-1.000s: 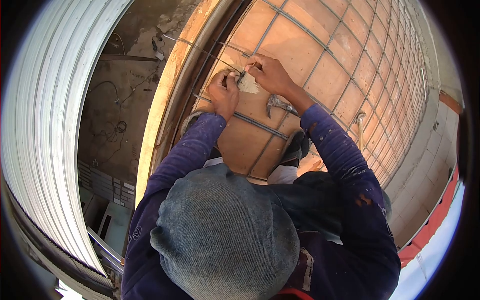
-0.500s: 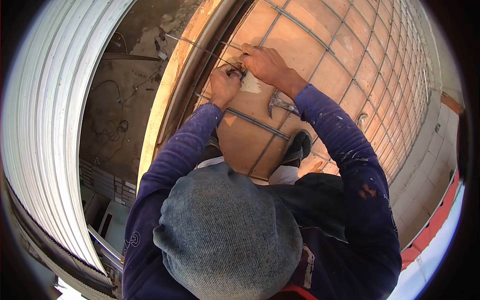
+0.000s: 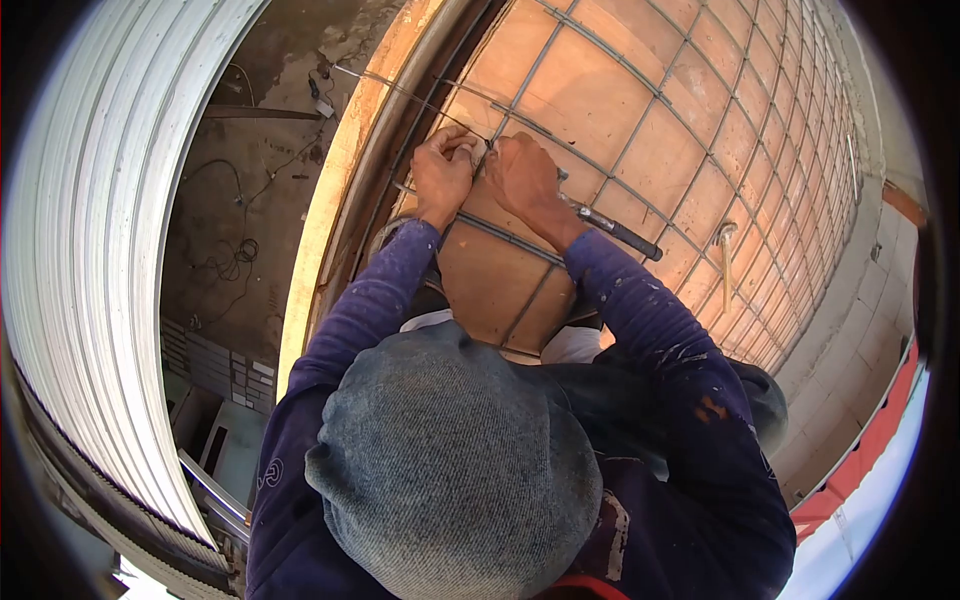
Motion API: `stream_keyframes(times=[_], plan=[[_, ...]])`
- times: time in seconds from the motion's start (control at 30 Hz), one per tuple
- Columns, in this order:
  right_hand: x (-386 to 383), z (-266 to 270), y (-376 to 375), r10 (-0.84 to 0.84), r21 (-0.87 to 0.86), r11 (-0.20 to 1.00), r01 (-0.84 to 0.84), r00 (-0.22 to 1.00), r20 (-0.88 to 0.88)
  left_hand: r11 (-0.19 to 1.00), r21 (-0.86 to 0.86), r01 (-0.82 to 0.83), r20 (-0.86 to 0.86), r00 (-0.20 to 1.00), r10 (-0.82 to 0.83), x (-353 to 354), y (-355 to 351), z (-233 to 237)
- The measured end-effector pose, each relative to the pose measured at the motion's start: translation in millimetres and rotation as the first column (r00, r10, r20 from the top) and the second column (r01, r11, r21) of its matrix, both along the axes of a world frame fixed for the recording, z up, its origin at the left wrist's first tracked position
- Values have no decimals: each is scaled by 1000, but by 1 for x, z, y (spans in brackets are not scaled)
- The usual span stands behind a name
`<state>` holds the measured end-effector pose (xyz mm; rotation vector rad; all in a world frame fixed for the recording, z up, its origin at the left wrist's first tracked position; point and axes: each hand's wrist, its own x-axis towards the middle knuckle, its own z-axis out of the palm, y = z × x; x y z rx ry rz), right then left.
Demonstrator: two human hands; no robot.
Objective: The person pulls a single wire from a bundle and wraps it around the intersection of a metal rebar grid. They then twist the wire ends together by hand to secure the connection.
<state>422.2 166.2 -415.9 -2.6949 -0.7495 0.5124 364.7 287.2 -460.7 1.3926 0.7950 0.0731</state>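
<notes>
My left hand [image 3: 443, 175] is pinched closed at a crossing of the steel reinforcing bars [image 3: 535, 62], beside the edge of the board. A thin steel rod [image 3: 385, 82] runs from beyond the timber edge to my left fingertips. Close on its right, my right hand [image 3: 523, 178] is curled shut against the same crossing. What either hand's fingers hold is hidden or too small to name. A hammer [image 3: 622, 234] with a dark grip lies on the mesh just right of my right wrist, its head mostly behind the hand.
Plywood [image 3: 600, 115] lies beneath the bar grid. Another hammer [image 3: 727, 270] with a wooden handle rests farther right. Along the left runs a timber edge [image 3: 310, 235], with a drop to a lower floor [image 3: 215, 260] holding cables. Corrugated metal sheeting [image 3: 90, 230] stands at far left.
My right hand has come down and turned over beside the crossing, its fingers curling. My right forearm has shifted left, uncovering the hammer's grip and the other hammer. My left hand has moved slightly left.
</notes>
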Motion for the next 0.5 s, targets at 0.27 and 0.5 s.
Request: stream_keyframes(times=[0.27, 0.5], plan=[[5, -15, 8, -137, 120, 980, 156, 979, -148, 960, 192, 201, -95, 978, -186, -12, 16, 25], [39, 5, 4, 263, 74, 959, -273, 957, 124, 892, 401, 210, -119, 977, -177, -7, 10, 18]])
